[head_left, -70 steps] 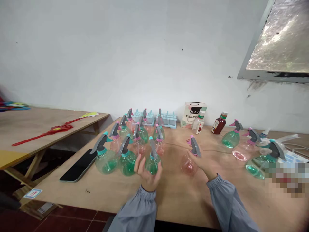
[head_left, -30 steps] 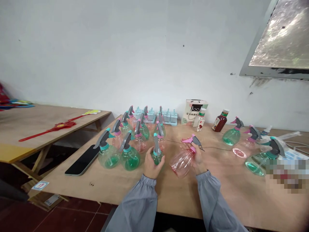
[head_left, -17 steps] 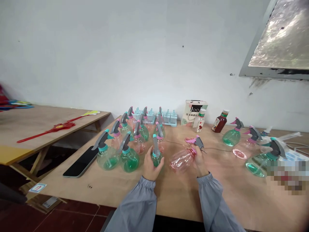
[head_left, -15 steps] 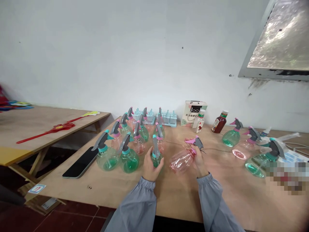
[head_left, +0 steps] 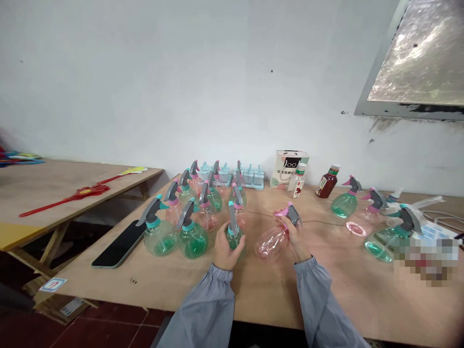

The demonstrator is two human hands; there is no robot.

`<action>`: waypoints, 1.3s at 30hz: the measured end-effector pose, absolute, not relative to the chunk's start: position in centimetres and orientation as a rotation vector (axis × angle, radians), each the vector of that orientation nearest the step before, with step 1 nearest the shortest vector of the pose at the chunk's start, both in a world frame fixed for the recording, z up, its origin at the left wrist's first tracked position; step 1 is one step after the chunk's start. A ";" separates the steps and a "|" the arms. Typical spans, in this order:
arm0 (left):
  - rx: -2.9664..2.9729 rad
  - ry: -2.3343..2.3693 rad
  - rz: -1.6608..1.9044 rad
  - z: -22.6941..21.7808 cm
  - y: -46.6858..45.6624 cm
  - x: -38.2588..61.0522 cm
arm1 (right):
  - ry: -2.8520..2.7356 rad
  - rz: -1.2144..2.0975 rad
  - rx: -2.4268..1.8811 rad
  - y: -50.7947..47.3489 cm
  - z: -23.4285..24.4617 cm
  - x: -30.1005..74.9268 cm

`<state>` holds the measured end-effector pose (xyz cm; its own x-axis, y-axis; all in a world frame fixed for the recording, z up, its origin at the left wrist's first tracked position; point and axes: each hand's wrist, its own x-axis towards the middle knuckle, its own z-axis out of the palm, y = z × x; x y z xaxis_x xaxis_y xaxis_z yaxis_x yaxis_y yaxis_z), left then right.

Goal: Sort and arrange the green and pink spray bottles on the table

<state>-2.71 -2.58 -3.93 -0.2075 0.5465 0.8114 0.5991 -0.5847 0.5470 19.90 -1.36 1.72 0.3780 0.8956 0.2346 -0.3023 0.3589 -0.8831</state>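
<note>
Pink spray bottle (head_left: 270, 241) tilts lower centre, my right hand (head_left: 296, 241) curled round; left hand (head_left: 224, 251) now wraps green bottle (head_left: 235, 238): both seem secure.

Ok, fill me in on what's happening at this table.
A person is handling two spray bottles. The left hand is curled around a green spray bottle, while the right hand grips a pink spray bottle near its neck, tilted; whether its base touches the table is hard to tell. Beyond and left of the left hand stands a cluster of bottles, with a phone beside it. Three more spray bottles are off to the right.
</note>
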 end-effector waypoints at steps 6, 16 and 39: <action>-1.952 -1.380 -1.923 -3.9 -2.6 -2.8 | -0.781 0.908 -0.912 -1.6 2.3 19.7; -1.958 -1.372 -1.903 -3.8 -2.8 -2.9 | -0.749 0.908 -0.886 -2.4 3.1 19.0; -1.943 -1.375 -1.907 -4.0 -2.7 -2.8 | -0.798 0.834 -0.879 -2.2 3.2 19.3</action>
<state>-2.76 -2.65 -4.04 -0.1857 0.5156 0.8364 0.6306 -0.5903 0.5039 19.25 -2.23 3.23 0.4430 0.8640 0.2393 -0.2776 0.3860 -0.8797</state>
